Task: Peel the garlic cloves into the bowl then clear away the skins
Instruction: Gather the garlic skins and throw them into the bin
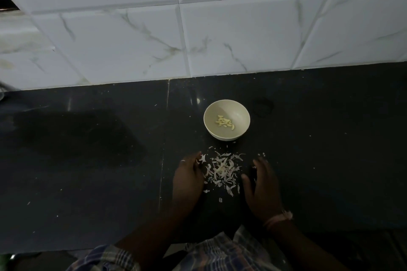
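Bowl (226, 119) upright on dark counter (88, 160), peeled garlic cloves (225, 122) lying in its bottom

Skins (222, 170) heaped on counter just in front of bowl, apart from it, stray flakes around heap

Left hand (188, 179) at left edge of skins, fingers touching flakes, grip relaxed, nothing held

Right hand (262, 189) at right edge of skins, fingers spread flat, nothing held

Tiled wall (198, 28) behind bowl; bare dark counter left and right of bowl, front edge near sleeves

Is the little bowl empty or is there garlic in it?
Not empty: the bowl holds a few peeled garlic cloves at its bottom.
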A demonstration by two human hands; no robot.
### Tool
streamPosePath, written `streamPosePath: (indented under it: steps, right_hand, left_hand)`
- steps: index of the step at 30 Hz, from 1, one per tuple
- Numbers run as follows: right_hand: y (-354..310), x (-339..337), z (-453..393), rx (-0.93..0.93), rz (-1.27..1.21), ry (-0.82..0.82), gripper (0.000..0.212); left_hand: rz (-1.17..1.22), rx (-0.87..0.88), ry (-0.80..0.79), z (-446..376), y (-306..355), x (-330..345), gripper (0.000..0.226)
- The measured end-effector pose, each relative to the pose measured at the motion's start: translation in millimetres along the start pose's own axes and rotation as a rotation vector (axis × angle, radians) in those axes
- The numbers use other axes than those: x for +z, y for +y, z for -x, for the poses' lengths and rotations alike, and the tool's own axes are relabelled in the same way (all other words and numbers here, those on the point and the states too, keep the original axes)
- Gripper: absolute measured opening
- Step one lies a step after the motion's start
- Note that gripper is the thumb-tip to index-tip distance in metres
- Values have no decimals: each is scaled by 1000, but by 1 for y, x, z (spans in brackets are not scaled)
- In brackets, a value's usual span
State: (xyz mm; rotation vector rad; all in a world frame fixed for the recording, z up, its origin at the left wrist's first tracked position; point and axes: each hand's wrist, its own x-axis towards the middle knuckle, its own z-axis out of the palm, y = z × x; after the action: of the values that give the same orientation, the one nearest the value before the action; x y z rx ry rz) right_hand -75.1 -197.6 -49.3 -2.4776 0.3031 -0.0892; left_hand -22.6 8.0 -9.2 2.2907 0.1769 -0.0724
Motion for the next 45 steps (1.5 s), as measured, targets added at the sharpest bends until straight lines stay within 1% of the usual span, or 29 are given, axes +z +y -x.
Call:
streamPosePath:
  steps: [2,5,7,9,10,12,13,15,16,18,19,20,22,24,25,26,28,30,31,33,35,36,38,40,41,43,45]
  right_hand:
    - [-1,4,6,39,76,35,67]
    - [-2,10,4,125,167,116,82]
    - [-8,14,-3,210,209,130,97]
    - [-14,19,-11,258,270,125,105]
    - [-16,22,-16,256,298,128,106]
    - [-20,28,-25,198,333,125,105]
    - [-21,30,-31,152,343,99,104]
    - [-21,34,-43,46,352,-6,98]
    - [-21,36,-50,-26,349,-40,94]
    - [-21,38,-60,-160,317,-76,86]
    - [-21,38,-64,-205,287,-99,80]
    - [-20,38,-66,-248,248,-110,75]
    - [-17,36,-65,-340,149,-121,64]
    - [-12,32,-58,-437,67,-179,56]
    - [-8,29,-53,-463,40,-208,55]
    - [-4,28,-49,-457,28,-210,55]
    - [-1,29,-47,-378,75,-126,60]
    - [-7,34,-50,-304,183,-71,66]
    - [-11,37,-51,-298,230,-82,68]
    - [-17,42,-54,-344,257,-116,69]
    - [-14,41,-56,-414,207,-179,68]
    - [-10,39,-55,-470,179,-215,66]
    - [-2,34,-45,-588,124,-271,62]
    - [3,22,-33,-624,21,-302,59]
    - [5,16,-28,-601,-30,-287,58]
    - [15,6,-19,-492,-50,-142,57]
    - [24,1,-11,-318,33,-7,65]
  left_hand:
    - [-39,88,-18,5,-12,1,42]
    - [-113,169,-78,3,-27,3,52]
    - [-211,207,-110,-3,-32,9,65]
    - [-323,189,-173,-5,-33,16,81]
    - [-359,186,-202,-8,-32,20,89]
    - [-371,243,-261,-11,-30,31,94]
    - [-357,299,-292,-12,-27,37,95]
    - [-261,395,-349,-14,-20,45,97]
    - [-166,402,-364,-16,-16,47,95]
    - [80,340,-358,-17,-11,47,76]
    - [182,312,-312,-18,-10,45,64]
    - [237,303,-230,-20,-12,43,55]
    - [206,314,-71,-25,-14,39,42]
    - [102,333,-6,-31,-19,38,36]
    - [42,342,12,-35,-22,39,37]
    - [-31,343,15,-39,-24,39,41]
    - [-178,355,-51,-45,-25,41,58]
    - [-243,461,-164,-47,-23,46,65]
    - [-242,517,-220,-46,-21,48,65]
    - [-175,588,-310,-42,-19,49,62]
    - [-38,570,-359,-31,-17,46,59]
    - [51,532,-347,-23,-17,44,56]
    - [201,472,-254,-6,-19,37,47]
    - [263,458,-156,5,-21,32,39]
    - [264,458,-123,7,-21,29,36]
    - [199,453,-81,3,-20,27,35]
    - [13,417,-109,-7,-19,31,44]
